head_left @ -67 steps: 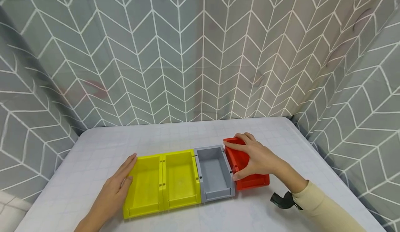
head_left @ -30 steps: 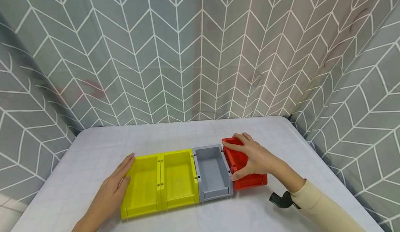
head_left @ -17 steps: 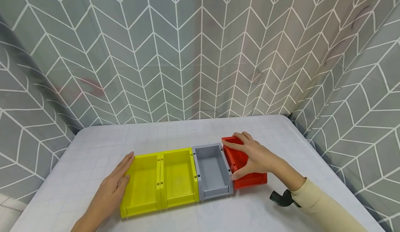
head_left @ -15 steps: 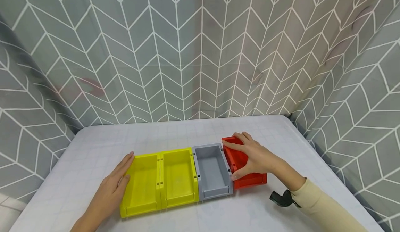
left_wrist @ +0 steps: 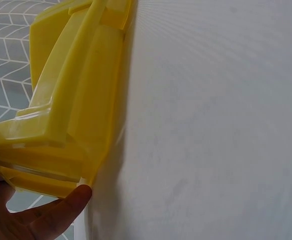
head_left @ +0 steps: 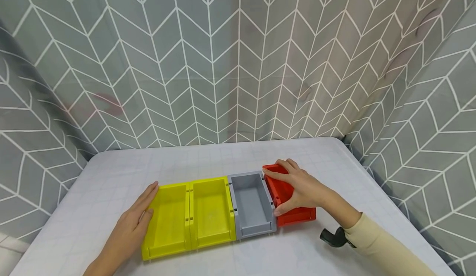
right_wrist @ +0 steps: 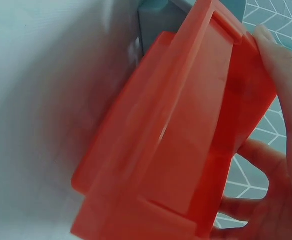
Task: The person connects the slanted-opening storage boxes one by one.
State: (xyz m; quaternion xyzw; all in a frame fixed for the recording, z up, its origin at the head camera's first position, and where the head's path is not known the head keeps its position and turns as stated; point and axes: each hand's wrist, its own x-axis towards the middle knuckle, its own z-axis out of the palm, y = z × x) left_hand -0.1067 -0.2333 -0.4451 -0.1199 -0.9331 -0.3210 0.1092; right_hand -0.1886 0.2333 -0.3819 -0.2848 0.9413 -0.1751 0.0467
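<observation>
Two yellow plastic bins, the left one (head_left: 169,216) and the right one (head_left: 212,212), stand side by side in a row with a grey bin (head_left: 253,201). At the row's right end is a red bin (head_left: 281,190), set at a slight angle against the grey one. My right hand (head_left: 305,187) grips the red bin, thumb at its left wall beside the grey bin and fingers spread over its far part. In the right wrist view the red bin (right_wrist: 186,130) casts a broad shadow. My left hand (head_left: 128,226) rests with extended fingers along the left yellow bin's outer wall.
The bins sit on a table (head_left: 208,158) with a white cover. A grey curtain (head_left: 223,61) with white zigzag lines hangs behind and on both sides. A black curved piece (head_left: 332,238) sticks out below the right sleeve (head_left: 375,236).
The whole scene shifts slightly left in the head view. Both hands keep their places on the bins, and the row looks the same.
</observation>
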